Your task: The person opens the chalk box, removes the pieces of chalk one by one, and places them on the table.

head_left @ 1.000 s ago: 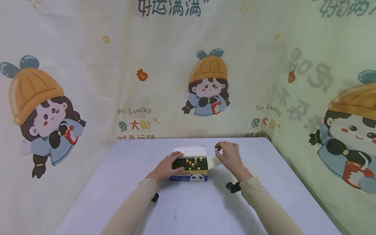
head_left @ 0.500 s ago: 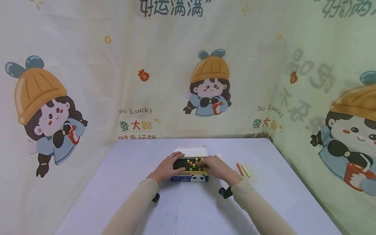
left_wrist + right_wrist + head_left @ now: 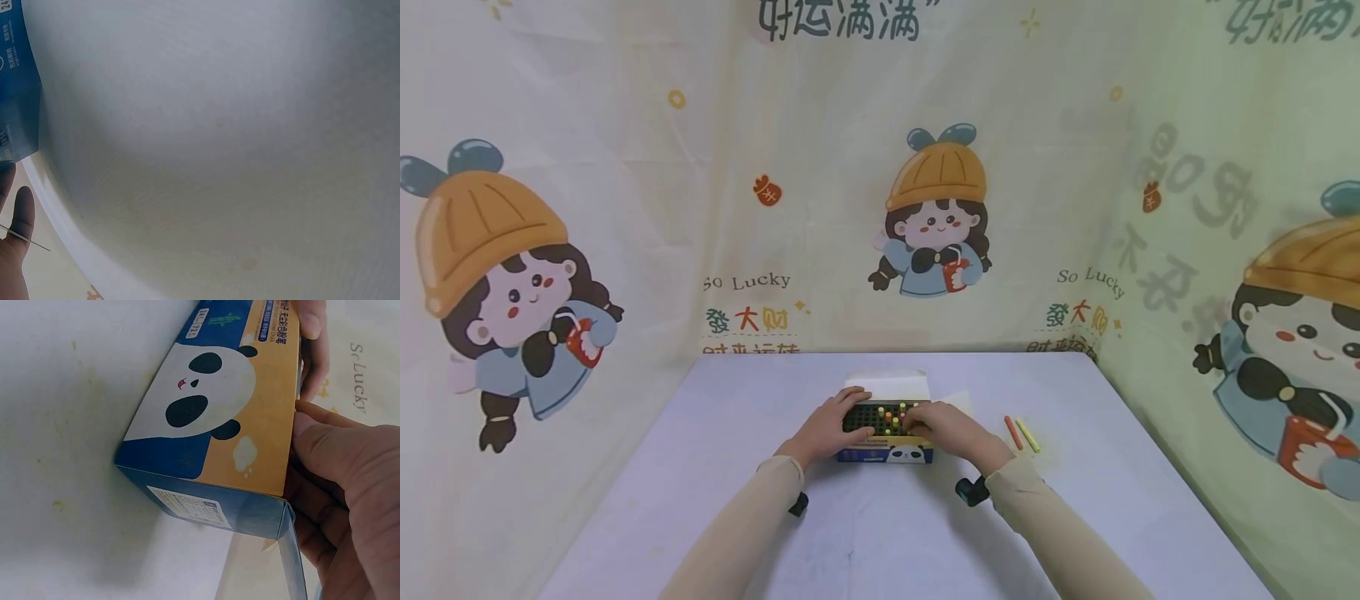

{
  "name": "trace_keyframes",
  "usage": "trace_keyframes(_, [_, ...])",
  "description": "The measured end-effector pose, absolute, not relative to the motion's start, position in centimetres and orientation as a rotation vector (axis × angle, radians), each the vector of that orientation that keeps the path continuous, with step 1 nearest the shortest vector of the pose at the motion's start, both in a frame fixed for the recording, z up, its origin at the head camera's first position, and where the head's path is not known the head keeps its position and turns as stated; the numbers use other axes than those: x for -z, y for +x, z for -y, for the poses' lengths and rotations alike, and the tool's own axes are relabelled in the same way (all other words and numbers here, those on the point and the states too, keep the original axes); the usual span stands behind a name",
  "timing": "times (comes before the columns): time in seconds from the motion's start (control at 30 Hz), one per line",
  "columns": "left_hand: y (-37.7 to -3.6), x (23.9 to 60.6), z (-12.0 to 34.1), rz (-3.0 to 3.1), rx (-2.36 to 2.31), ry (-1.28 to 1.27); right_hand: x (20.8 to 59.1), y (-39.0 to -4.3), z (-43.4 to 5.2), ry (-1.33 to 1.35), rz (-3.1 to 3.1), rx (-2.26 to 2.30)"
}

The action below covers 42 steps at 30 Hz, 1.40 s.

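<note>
A blue and yellow chalk box (image 3: 865, 456) with a panda on its front stands on the table, its lid flap (image 3: 887, 387) folded back. Several yellow and orange chalk ends poke up from the black holed holder (image 3: 861, 421) inside. My left hand (image 3: 823, 427) grips the box's left end, thumb on the near rim and fingers toward the back. With thumb and index finger together, my right hand (image 3: 953, 427) pinches a chalk stick at the holder's right part; its fingertips hide the stick. The right wrist view shows this thumb (image 3: 319, 447) at the box's top edge.
To the right of the box lie a loose orange chalk (image 3: 1013, 432) and a yellow chalk (image 3: 1027, 435). A pale side flap (image 3: 959, 402) sticks out behind my right hand. Printed cloth walls (image 3: 820, 250) enclose the white table (image 3: 737, 392).
My right hand has come left and down from beside the box to the chalk holder, then stayed nearly still. The two loose chalks came into sight beside its wrist. My left hand kept its grip.
</note>
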<state>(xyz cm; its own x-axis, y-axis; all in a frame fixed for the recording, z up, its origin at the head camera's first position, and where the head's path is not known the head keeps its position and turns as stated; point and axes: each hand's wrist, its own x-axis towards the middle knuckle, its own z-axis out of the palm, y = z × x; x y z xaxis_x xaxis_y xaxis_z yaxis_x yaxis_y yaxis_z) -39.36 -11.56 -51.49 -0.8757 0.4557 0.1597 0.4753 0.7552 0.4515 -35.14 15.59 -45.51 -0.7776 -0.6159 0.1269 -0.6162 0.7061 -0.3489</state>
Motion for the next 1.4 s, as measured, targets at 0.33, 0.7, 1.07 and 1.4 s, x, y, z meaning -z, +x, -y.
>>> trace_keyframes(0.33, [-39.5,51.65,11.53,2.899,0.765,-0.763,45.54,-35.23,-15.46,1.046,2.911,-0.568])
trace_keyframes(0.7, [-39.53,51.72,11.47,2.9,0.76,-0.765,45.53,-35.49,-15.27,0.888,2.997,-0.793])
trace_keyframes(1.07, [-39.52,51.58,11.45,2.909,0.767,-0.754,45.89,-35.81,-15.61,0.936,2.972,-0.81])
trace_keyframes(1.4, [-39.71,51.83,11.51,2.9,0.768,-0.756,45.82,-35.98,-15.49,0.906,3.003,-0.788])
